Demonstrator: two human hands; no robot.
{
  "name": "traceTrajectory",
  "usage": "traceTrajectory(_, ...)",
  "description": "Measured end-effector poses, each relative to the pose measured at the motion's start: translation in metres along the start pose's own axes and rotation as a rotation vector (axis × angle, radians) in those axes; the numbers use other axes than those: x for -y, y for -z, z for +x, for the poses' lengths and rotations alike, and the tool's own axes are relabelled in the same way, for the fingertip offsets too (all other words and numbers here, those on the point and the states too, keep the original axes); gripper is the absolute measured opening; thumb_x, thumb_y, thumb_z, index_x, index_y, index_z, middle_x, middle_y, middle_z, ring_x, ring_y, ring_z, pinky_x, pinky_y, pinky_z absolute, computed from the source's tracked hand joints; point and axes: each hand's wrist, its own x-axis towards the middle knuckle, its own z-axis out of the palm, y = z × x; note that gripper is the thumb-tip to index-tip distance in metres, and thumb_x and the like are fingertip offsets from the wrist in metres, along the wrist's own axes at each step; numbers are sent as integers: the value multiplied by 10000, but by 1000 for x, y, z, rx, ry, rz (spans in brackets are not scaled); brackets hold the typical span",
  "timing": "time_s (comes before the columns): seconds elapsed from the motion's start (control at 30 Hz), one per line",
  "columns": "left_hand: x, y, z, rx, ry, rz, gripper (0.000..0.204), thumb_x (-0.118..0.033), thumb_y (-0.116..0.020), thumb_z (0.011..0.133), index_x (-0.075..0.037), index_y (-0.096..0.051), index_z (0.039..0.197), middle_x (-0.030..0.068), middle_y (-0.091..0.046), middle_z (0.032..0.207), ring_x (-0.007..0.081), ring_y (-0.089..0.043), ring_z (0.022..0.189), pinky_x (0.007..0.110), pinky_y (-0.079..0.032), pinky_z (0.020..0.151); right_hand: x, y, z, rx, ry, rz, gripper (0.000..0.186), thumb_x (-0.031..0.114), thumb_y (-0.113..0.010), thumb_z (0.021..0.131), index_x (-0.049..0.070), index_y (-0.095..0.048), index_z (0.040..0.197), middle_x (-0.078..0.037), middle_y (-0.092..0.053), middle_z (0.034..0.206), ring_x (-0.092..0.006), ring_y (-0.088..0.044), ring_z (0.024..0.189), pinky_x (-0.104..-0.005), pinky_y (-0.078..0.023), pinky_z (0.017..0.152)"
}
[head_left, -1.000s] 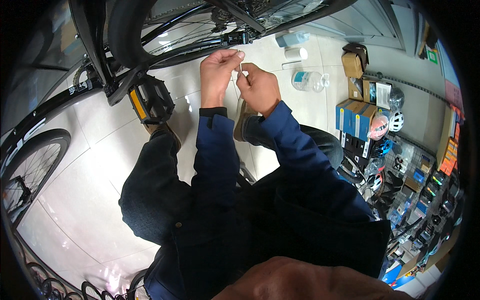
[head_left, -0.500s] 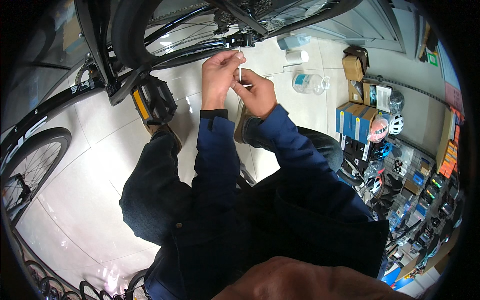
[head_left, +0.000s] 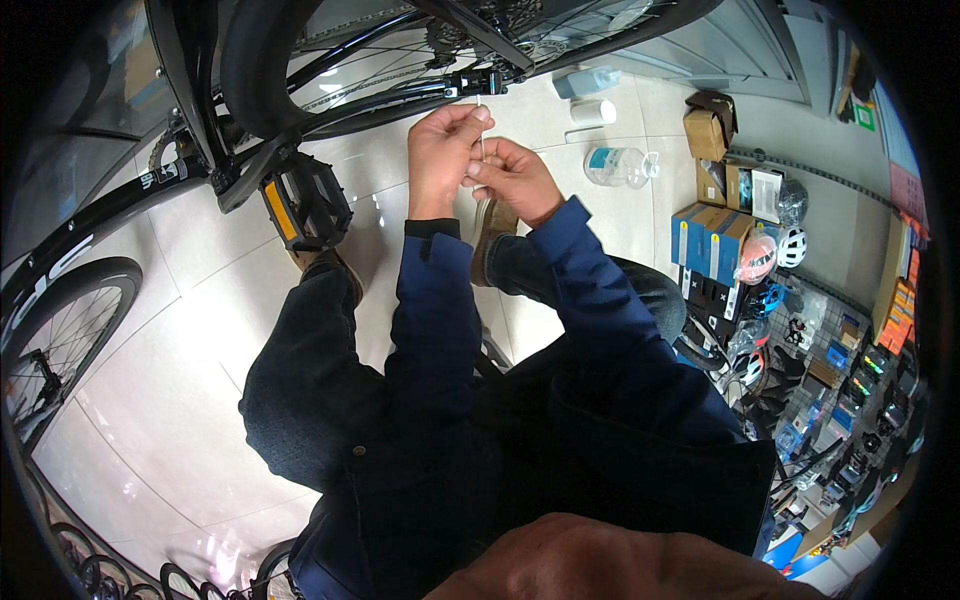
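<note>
Two hands: both closed on one thin pale rod [head_left: 483,149], the left hand [head_left: 438,160] nearer the bicycle, the right hand [head_left: 516,180] just beside it.
Left grip: thumb and forefinger pinched together on the rod near its upper end.
Right grip: thumb and fingers narrowed around the rod lower down.
Rod: nearly upright in the view, upper end at a black block-shaped part [head_left: 473,82] on the bicycle frame; whether its tip is seated there I cannot tell.
Wheel side: sprockets [head_left: 512,14] and spokes just beyond that part.
Pedal [head_left: 306,200]: black with an orange reflector, left of both hands.
Tiled floor [head_left: 190,370]: right of the hands, a clear bottle [head_left: 618,167], a white cylinder [head_left: 593,112] and a bluish container [head_left: 587,82].
Far right: blue boxes [head_left: 710,240] near helmets [head_left: 757,256].
</note>
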Motion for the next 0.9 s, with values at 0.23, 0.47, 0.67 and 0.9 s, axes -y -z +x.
traceTrajectory(0.23,-5,-1,-2,55,41,-15,258,-186,-662,999,35,-688,1130,110,-740,988,138,-677,764,264,-570,642,-3,-2,3,-75,148,-215,271,110,-659,986,-10,-650,1229,-45,-700,1096,-144,-664,1000,-304,-541,917)
traceTrajectory(0.47,-2,0,-1,25,-6,28,205,-156,-727,949,27,-700,1039,84,-716,910,117,-653,723,256,-560,584,12,25,24,103,-98,-8,295,171,-678,993,-11,-688,1225,-68,-727,1076,-154,-691,1012,-276,-556,909)
traceTrajectory(0.67,1,-4,0,-54,-24,-25,187,-102,-792,875,47,-690,924,55,-670,770,103,-610,640,249,-501,508,15,30,25,104,-128,-34,301,210,-657,1009,-6,-695,1215,-71,-733,1066,-116,-666,970,-277,-542,890)
traceTrajectory(0.9,-1,-6,-2,-61,27,-94,175,-114,-762,908,45,-695,937,67,-684,794,87,-585,612,230,-476,484,10,48,22,294,-248,262,361,259,-613,1036,34,-623,1317,-91,-710,1176,-145,-687,1007,-305,-563,930)
